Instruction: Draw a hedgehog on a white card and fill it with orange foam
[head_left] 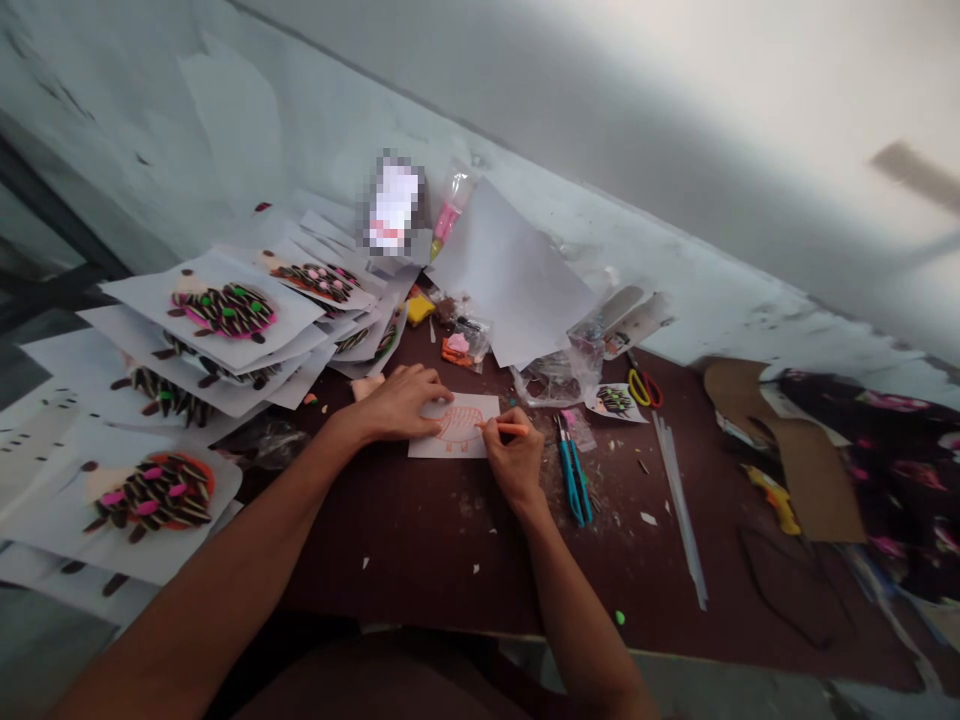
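Observation:
A small white sheet of paper (424,445) lies on the dark table, with an orange line drawing (460,428) of a rounded, hatched body on short legs. My left hand (401,403) rests on the sheet's upper left part, fingers stretched out and holding nothing. At the sheet's right edge, my right hand (517,450) pinches an orange pen (513,429), its tip at the right side of the drawing. A pale lump (367,387) sits just behind the left hand.
Left stand stacked sheets with seed-covered hedgehog pictures (225,310). A lit phone (394,205) leans at the wall beside a large white sheet (510,270). Rightward are teal-handled pliers (574,475), scissors (645,388), clear glue sticks (681,510) and a yellow glue gun (772,497).

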